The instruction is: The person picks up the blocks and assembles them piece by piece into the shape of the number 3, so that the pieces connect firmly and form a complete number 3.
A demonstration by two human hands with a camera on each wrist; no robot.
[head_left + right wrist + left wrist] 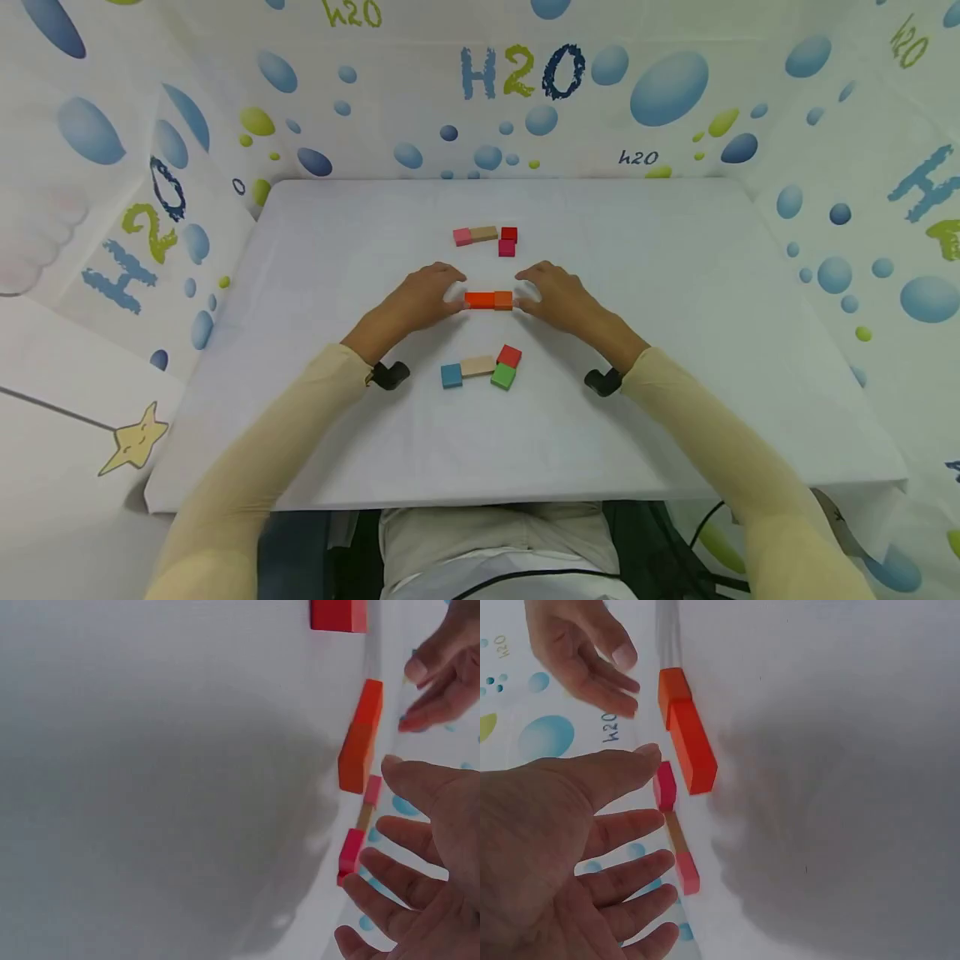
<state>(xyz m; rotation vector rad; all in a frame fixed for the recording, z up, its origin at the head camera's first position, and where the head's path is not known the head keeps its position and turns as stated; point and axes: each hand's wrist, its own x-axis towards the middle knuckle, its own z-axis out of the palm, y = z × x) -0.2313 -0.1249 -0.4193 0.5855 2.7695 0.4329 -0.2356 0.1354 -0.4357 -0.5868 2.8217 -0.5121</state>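
Observation:
A long bright-orange block (479,301) lies end to end with a darker orange cube (503,301) on the white table. To its left hovers my left hand (424,297), fingers spread and loosely bent; the left wrist view shows a gap between thumb (649,754) and block. My right hand (558,297) mirrors it beside the cube, its fingers (397,877) likewise apart from the blocks. Neither hand holds anything. Behind them sit a pink cube (462,237), a wooden block (484,234), a red cube (509,234) and a crimson cube (507,248).
Nearer me lies another row: a blue cube (452,376), a wooden block (477,367), a red cube (509,356) and a green cube (503,377), the last two tilted. The white table (675,400) has its front edge close to my lap.

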